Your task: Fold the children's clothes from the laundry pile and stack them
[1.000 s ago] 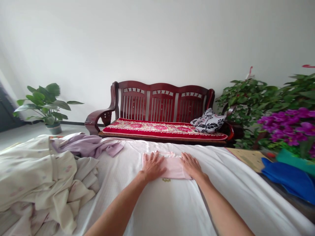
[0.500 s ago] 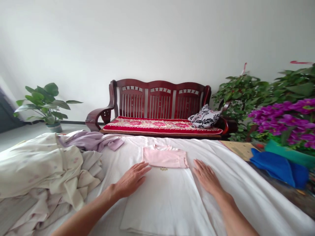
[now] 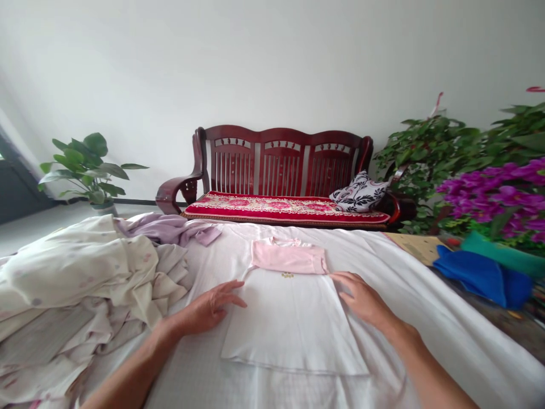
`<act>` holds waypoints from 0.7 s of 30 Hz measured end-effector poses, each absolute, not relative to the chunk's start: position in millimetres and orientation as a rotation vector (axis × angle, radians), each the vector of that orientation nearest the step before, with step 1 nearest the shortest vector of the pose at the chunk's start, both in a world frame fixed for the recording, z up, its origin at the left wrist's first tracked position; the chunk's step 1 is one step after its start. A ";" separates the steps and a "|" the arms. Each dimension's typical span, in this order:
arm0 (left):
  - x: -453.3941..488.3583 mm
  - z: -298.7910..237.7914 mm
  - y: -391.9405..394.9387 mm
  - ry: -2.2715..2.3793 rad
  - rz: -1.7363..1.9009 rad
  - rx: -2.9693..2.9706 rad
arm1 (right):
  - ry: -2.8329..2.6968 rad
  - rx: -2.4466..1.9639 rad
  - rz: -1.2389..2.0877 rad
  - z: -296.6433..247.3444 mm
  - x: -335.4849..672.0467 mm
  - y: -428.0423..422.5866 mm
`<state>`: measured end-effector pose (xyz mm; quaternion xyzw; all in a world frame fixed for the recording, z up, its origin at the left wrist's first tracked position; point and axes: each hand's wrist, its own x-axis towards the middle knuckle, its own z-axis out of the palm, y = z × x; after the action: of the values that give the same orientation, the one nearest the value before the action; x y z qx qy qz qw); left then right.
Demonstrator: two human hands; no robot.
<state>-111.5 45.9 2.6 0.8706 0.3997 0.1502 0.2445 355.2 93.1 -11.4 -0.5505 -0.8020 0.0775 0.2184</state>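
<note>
A white shirt (image 3: 293, 324) with pink sleeves (image 3: 289, 258) lies flat on the white cloth (image 3: 196, 363). The sleeves are folded inward across its upper part, just under the collar, and a small gold print shows below them. At the shirt's left edge is my left hand (image 3: 213, 307), fingers stretched and apart, holding nothing. My right hand (image 3: 361, 298) rests by the upper right edge, its fingertips close to the folded sleeve. Its thumb and fingers are spread, with no fabric visibly gripped.
To the left lies a heap of rumpled clothes (image 3: 76, 272), with a lilac garment (image 3: 166, 227) behind. Blue fabric (image 3: 477, 275) and purple flowers (image 3: 502, 196) are at the right. Beyond the cloth stands a wooden bench (image 3: 276, 165) with a patterned cushion (image 3: 360, 193).
My left hand has moved left and down, away from the pink sleeve. My right hand has turned inward toward the shirt's edge. The view has shifted, bringing the shirt's hem fully into sight.
</note>
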 end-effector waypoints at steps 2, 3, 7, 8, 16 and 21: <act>-115.5 7.7 44.9 1.070 0.379 2.371 | -2.276 -1.501 0.313 -6.4 356.7 79.8; -116.5 9.3 44.6 1.057 0.370 2.371 | -2.298 -1.497 0.346 -5.0 357.9 73.2; -117.7 8.8 44.6 1.023 0.355 2.354 | -2.339 -1.505 0.471 -1.6 356.7 49.8; -117.8 7.6 45.0 1.023 0.354 2.345 | -2.334 -1.508 0.507 -0.5 354.0 45.2; -113.2 0.7 46.9 1.077 0.409 2.310 | -2.256 -1.469 0.641 6.6 329.4 29.2; -109.6 1.5 45.7 1.101 0.475 2.297 | -2.170 -1.415 0.711 3.2 337.4 30.5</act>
<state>-109.6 45.7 1.5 0.8531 0.4089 0.1763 0.2718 337.4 30.5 3.2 -0.5132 -0.7870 0.2578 0.2254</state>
